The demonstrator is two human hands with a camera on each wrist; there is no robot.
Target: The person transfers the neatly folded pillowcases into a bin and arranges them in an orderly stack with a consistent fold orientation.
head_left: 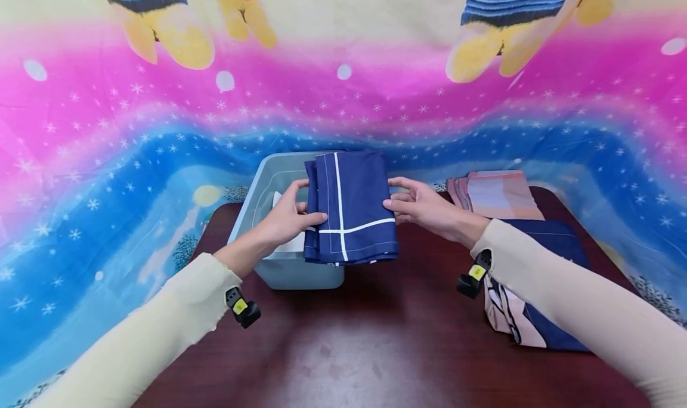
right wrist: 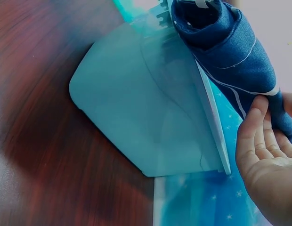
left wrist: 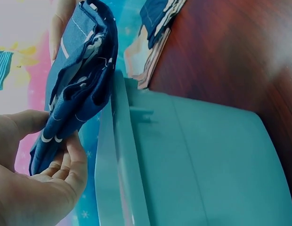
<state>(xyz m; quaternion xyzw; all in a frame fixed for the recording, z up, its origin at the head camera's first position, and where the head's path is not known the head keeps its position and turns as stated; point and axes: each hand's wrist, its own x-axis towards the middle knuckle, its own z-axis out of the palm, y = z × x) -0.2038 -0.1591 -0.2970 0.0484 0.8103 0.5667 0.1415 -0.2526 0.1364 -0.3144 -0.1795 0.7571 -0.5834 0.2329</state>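
A folded navy cloth with white lines (head_left: 362, 187) is held up by both hands, over the right part of a grey-green bin (head_left: 300, 277). The left hand (head_left: 284, 218) pinches its left edge, thumb on the front face. On the opposite edge, the right hand (head_left: 429, 208) grips with thumb in front and fingers behind. In the left wrist view the cloth (left wrist: 85, 70) shows several stacked folds between thumb and fingers of the left hand (left wrist: 42, 174). The right wrist view has the right hand (right wrist: 268, 155) holding the cloth (right wrist: 231, 52) beside the bin's rim.
On the right of the dark red table (head_left: 354, 348) lie a folded pink and grey cloth (head_left: 504, 193) and a navy cloth (head_left: 558, 241) with a pink, black-lined part, partly under the right forearm. Something white (head_left: 290, 244) is inside the bin. A patterned curtain (head_left: 343, 98) hangs behind.
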